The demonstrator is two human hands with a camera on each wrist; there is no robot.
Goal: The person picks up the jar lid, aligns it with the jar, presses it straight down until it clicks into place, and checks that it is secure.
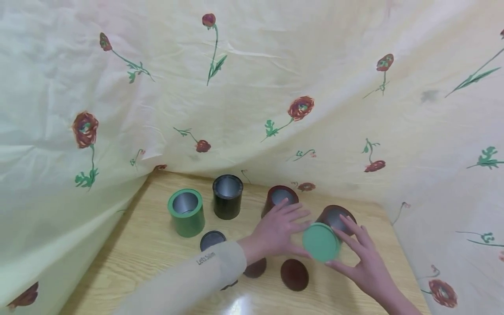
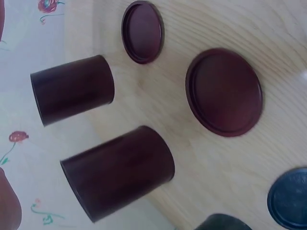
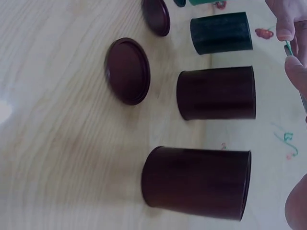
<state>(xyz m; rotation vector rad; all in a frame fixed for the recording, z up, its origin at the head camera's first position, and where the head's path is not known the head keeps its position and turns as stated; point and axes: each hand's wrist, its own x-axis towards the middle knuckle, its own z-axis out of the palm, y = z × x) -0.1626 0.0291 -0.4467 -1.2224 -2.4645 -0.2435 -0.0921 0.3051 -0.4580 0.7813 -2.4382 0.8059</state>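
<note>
Lid (image 1: 320, 242), green, is held between the hands, lower right of head view | left rim is pinched by left hand (image 1: 277, 229) | right rim is pinched by right hand (image 1: 367, 264)

Left grip (image 1: 278, 229) and right grip (image 1: 362, 258) hold green lid (image 1: 320, 242) by its edge above tabletop (image 1: 130, 249). Left to right: green canister (image 1: 190, 222), black canister (image 1: 227, 204), two dark red canisters (image 1: 270, 204), all open-topped. Black lid (image 1: 212, 239) and two dark red lids (image 1: 295, 274) lie nearer. Floral cloth (image 1: 244, 96) behind.
</note>
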